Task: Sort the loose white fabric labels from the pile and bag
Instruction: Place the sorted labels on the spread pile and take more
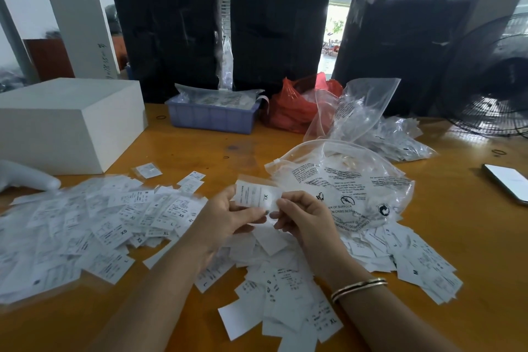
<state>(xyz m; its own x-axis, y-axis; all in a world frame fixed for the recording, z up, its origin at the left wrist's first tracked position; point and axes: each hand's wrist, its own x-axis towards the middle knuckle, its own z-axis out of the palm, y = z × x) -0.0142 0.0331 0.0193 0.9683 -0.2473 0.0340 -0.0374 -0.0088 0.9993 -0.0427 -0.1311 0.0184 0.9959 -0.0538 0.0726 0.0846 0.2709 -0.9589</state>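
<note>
Left hand (228,216) and right hand (300,216) both pinch one XL label (258,196), held above label pile (94,226), just left of printed clear bag (347,183). Loose labels spread left, below and right of bag. Behind bag: second clear bag (363,107), red bag (291,107), blue tray (213,117). White box (68,120) far left of bag; phone (508,181) to right. Orange wooden counter (197,151); black wrapped bundles (165,34) and fan (491,77) at back.

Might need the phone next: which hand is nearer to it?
Right. The right hand pinches the XL label at mid-table, with the printed clear bag between it and the phone at the right edge. The left hand holds the label's other side, farther away.
</note>
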